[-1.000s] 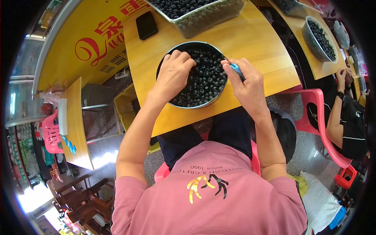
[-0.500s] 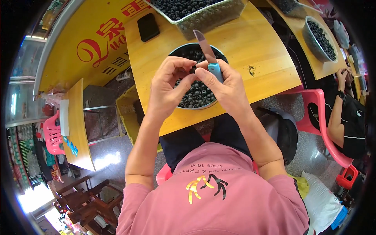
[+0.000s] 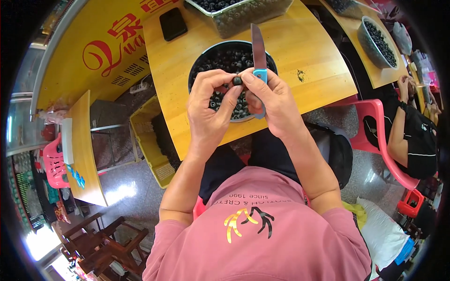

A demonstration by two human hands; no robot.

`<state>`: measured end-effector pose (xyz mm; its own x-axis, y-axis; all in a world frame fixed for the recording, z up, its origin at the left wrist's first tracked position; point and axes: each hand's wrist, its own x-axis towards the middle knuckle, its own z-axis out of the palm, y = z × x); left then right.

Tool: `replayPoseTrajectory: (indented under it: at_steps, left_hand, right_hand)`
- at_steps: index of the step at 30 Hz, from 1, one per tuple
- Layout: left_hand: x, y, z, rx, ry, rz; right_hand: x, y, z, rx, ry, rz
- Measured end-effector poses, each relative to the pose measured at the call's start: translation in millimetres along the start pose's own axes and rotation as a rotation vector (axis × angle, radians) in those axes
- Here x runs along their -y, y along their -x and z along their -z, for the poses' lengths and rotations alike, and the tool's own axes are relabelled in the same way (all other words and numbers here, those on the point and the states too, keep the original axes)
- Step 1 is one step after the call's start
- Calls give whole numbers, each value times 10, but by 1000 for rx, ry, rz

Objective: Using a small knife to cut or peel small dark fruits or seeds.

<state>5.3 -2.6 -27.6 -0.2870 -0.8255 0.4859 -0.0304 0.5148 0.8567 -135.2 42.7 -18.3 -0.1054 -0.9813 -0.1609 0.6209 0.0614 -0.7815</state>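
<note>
Both my hands meet over a round bowl [image 3: 200, 57] of small dark round pieces, each with a paler spot. Between thumb and fingertips, my left hand [image 3: 206, 98] pinches one dark greenish-black round piece [image 3: 237, 81]. A knife [image 3: 259, 51] with a light blue handle is gripped in my right hand [image 3: 277, 104], its blade pointing up and away from me. My right thumb reaches to the pinched piece, beside the handle's top. The hands hide part of the bowl's contents.
A clear tub [image 3: 255, 21] of similar dark pieces stands at the table's far side, near a black phone [image 3: 173, 24]. Dark crumbs [image 3: 300, 75] lie on the wooden table [image 3: 323, 61]. A yellow crate [image 3: 161, 173] is at lower left. Another person [image 3: 398, 126] sits at right near another filled bowl [image 3: 370, 51].
The knife has swung from leaning left to nearly upright. The pinched piece shows more plainly between my fingers. My view has shifted slightly, so the table sits higher and further left.
</note>
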Motion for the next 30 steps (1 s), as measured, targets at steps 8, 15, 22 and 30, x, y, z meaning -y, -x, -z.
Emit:
replayPoseTrajectory:
  at_steps: [8,15,22,30]
  left_hand:
    - [-48,27,64,48,-47,-69]
    - [-141,124,-7,40,181,-67]
    - [-291,263,-97,51,201,-39]
    - [-403,306,-55,30,156,85]
  right_hand:
    - [59,85,-63,26,212,68]
    - [172,279,-27,67,111,0]
    - [156,466,76,71,118,53]
    - [174,484,81,55,564,299]
